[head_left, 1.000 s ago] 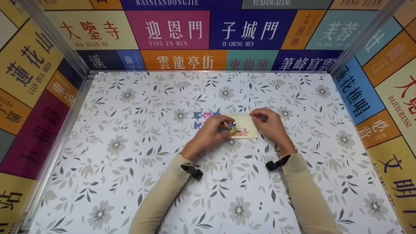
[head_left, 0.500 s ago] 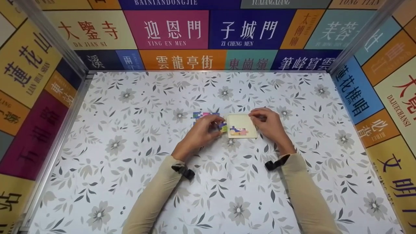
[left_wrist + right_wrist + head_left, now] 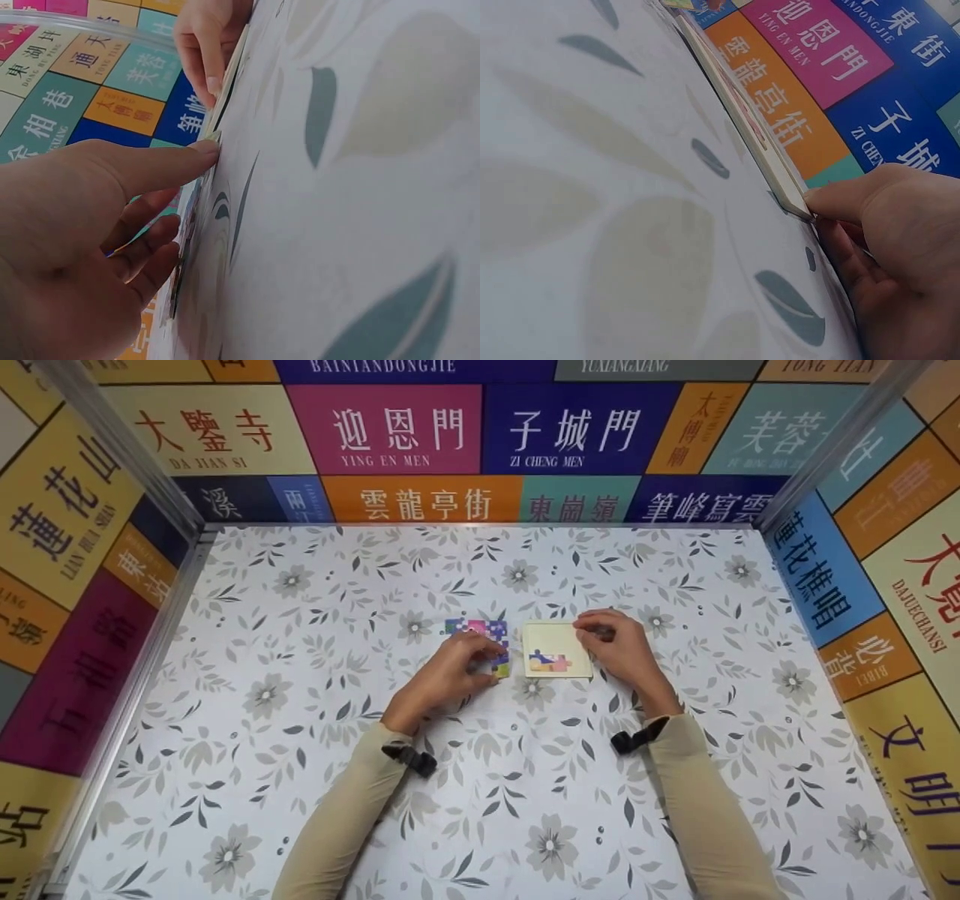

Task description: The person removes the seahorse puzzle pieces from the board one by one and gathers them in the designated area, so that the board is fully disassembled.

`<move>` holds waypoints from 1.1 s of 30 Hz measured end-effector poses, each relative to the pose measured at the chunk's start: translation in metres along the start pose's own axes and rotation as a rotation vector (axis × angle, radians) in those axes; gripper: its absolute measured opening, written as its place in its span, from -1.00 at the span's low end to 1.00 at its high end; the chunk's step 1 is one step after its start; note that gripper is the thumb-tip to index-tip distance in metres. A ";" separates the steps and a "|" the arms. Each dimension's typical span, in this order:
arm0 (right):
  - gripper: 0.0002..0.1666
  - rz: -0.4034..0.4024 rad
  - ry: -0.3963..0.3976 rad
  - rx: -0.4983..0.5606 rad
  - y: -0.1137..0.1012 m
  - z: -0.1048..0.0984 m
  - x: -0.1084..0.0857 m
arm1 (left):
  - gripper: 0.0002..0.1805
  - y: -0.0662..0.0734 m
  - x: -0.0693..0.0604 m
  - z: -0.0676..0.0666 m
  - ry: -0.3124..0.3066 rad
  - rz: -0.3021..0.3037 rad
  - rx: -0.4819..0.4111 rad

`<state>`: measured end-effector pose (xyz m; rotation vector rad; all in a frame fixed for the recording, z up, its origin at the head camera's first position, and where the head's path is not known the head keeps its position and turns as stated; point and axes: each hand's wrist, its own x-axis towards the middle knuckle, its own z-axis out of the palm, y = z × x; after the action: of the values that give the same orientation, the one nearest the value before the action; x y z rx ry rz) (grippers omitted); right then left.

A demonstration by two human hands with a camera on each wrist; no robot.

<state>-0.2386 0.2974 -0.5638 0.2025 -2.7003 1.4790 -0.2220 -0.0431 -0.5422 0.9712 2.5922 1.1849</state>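
Observation:
In the head view my left hand [image 3: 450, 671] is over the left group of jigsaw puzzle pieces [image 3: 478, 627], hiding part of it. Its thumb and fingers hold a yellow-green and purple puzzle piece [image 3: 502, 668] at the group's lower right corner, down at table level. The left wrist view shows the thumb [image 3: 176, 161] at the edge of the flat pieces. My right hand [image 3: 619, 643] pinches the upper right edge of a cream puzzle tray [image 3: 551, 637]. A few joined pieces [image 3: 550, 661] lie inside the tray along its lower left. The tray's edge appears in the right wrist view [image 3: 757, 154].
A white tablecloth [image 3: 480, 810] with grey flowers and leaves covers the table. Coloured panels with lettering [image 3: 409, 427] stand at the back and both sides. A narrow strip of tablecloth separates the tray from the left group of pieces.
My left hand has moved left from above the tray, carrying the yellow-green piece to the left group. More of the tray now shows. The right hand stays at the tray's edge.

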 end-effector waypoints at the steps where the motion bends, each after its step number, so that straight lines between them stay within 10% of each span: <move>1: -0.79 0.001 0.002 0.003 0.000 0.000 0.000 | -0.52 0.000 0.000 -0.001 -0.006 0.001 0.013; 33: -0.79 -0.025 0.002 -0.008 -0.002 0.000 -0.001 | -0.63 0.000 0.000 0.001 -0.023 0.016 0.061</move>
<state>-0.2373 0.2962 -0.5622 0.2335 -2.6914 1.4609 -0.2219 -0.0420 -0.5429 1.0134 2.6214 1.0973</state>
